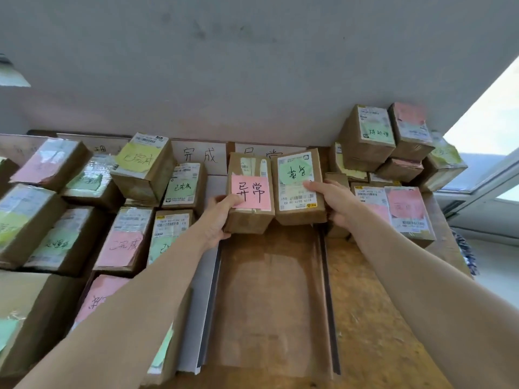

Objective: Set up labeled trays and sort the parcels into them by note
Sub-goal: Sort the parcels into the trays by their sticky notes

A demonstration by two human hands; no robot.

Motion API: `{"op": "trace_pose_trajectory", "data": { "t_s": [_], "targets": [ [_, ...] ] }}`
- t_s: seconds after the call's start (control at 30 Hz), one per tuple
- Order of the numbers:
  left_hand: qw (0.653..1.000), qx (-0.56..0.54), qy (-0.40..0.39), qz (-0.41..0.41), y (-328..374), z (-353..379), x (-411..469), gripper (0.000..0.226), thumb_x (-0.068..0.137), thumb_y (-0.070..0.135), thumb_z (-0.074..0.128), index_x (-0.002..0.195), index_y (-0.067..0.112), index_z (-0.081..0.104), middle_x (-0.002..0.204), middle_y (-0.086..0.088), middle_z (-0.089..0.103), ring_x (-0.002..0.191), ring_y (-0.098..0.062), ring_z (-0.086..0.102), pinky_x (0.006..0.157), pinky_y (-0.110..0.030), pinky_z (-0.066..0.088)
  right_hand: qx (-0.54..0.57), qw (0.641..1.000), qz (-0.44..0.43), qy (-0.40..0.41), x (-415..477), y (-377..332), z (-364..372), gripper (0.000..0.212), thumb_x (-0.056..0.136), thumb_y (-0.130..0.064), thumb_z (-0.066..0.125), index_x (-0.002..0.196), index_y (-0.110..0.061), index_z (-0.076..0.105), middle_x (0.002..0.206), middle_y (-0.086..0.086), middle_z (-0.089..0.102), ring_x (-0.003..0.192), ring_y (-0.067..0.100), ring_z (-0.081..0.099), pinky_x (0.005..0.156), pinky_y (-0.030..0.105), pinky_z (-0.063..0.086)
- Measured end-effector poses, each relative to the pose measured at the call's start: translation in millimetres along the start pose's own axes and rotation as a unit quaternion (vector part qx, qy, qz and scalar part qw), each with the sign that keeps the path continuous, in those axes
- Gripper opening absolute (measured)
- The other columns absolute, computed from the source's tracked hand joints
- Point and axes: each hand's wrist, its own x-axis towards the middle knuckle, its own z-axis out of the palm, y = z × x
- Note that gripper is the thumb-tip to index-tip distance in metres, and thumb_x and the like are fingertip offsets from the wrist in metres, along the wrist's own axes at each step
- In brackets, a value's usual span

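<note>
Gripping side by side: left hand [217,217] clasps pink-noted brown cardboard parcel [250,195]; right hand [334,199] clasps green-noted brown cardboard parcel [299,186], above empty brown tray [269,304].

Two brown parcels, pink-noted [250,192] and green-noted [299,186], side by side above the tray [269,290].

I see daylight blown out at window [488,130] right; left-edge parcels [25,220] blurred, wide-angle bowing at edges.

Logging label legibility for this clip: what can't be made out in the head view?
- Tray label: lower half hidden behind the parcel with the pink note in the left hand.
- Leftmost tray label: covered by stacked parcels.
- Pink note, right pile: writing blurred.
- Right hand: fingers hidden behind its parcel.
</note>
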Motion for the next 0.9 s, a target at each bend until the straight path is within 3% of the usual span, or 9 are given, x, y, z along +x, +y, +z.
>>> {"op": "trace_pose_trajectory", "data": {
  "t_s": [0.27,0.33,0.4,0.47,0.6,0.67,0.73,0.8,0.9],
  "targets": [
    [0.996,0.03,-0.06,-0.056,19,-7,44,0.046,0.09,0.038,0.054,0.131,0.023,0.04,0.115,-0.003,0.058,0.101,-0.018,0.051,0.092,-0.051,0.037,0.007,0.998,0.047,0.047,23,-8,15,0.031,0.085,-0.022,0.069,0.113,-0.012,0.061,0.096,0.006,0.074,0.084,0.02,0.072,0.082,0.037,0.057],
    [0.995,0.022,-0.075,-0.069,21,-5,49,0.032,0.094,0.031,0.049,0.126,0.024,0.046,0.114,-0.002,0.061,0.102,-0.018,0.053,0.093,-0.05,0.04,0.0,0.996,0.044,0.071,27,-7,18,0.027,0.09,-0.017,0.062,0.116,-0.009,0.06,0.105,0.008,0.071,0.086,0.019,0.07,0.077,0.032,0.056],
    [0.995,0.01,-0.073,-0.067,21,-3,52,0.032,0.096,0.022,0.047,0.127,0.02,0.046,0.116,-0.005,0.063,0.103,-0.018,0.056,0.082,-0.043,0.049,-0.03,0.995,0.033,0.091,29,-6,23,0.034,0.095,-0.012,0.054,0.129,-0.009,0.052,0.117,0.01,0.066,0.091,0.018,0.067,0.069,0.027,0.054],
    [0.996,0.018,-0.063,-0.057,21,-3,55,0.035,0.096,0.016,0.046,0.131,0.015,0.041,0.118,-0.007,0.062,0.101,-0.017,0.057,0.076,-0.039,0.049,-0.051,0.993,0.021,0.108,30,-6,27,0.048,0.095,-0.009,0.052,0.141,-0.009,0.039,0.123,0.011,0.063,0.099,0.021,0.065,0.078,0.031,0.056],
    [0.993,0.11,-0.029,-0.037,23,-3,55,0.038,0.096,0.018,0.048,0.133,0.014,0.038,0.127,-0.006,0.057,0.102,-0.016,0.054,0.075,-0.037,0.051,-0.143,0.974,-0.041,0.173,18,-14,31,0.039,0.094,-0.009,0.051,0.133,-0.006,0.05,0.125,0.011,0.06,0.11,0.026,0.059,0.089,0.032,0.051],
    [0.968,0.247,0.032,0.02,27,-2,48,0.037,0.096,0.02,0.049,0.131,0.012,0.04,0.131,-0.009,0.054,0.107,-0.022,0.054,0.078,-0.036,0.053,-0.195,0.955,-0.094,0.202,8,-22,28,0.04,0.093,-0.012,0.051,0.132,-0.008,0.053,0.129,0.008,0.057,0.116,0.024,0.054,0.085,0.026,0.044],
    [0.906,0.39,0.106,0.123,34,4,37,0.04,0.095,0.021,0.05,0.131,0.008,0.041,0.129,-0.012,0.052,0.108,-0.027,0.056,0.072,-0.029,0.052,-0.22,0.938,-0.148,0.224,-3,-31,20,0.037,0.092,-0.013,0.051,0.129,-0.011,0.056,0.127,0.006,0.059,0.113,0.021,0.054,0.084,0.024,0.041],
    [0.865,0.429,0.134,0.223,43,16,24,0.038,0.094,0.021,0.051,0.128,0.008,0.042,0.126,-0.013,0.048,0.107,-0.027,0.057,0.065,-0.022,0.051,-0.23,0.92,-0.191,0.253,-17,-40,7,0.035,0.093,-0.013,0.05,0.127,-0.011,0.058,0.121,0.005,0.061,0.107,0.016,0.055,0.082,0.022,0.04],
    [0.833,0.431,0.114,0.329,52,48,5,0.036,0.093,0.023,0.053,0.127,0.012,0.045,0.126,-0.008,0.046,0.112,-0.023,0.052,0.084,-0.03,0.051,-0.264,0.885,-0.254,0.287,-40,-50,-20,0.032,0.093,-0.014,0.05,0.123,-0.01,0.06,0.114,0.003,0.063,0.102,0.014,0.056,0.08,0.013,0.034]
  ]
}}
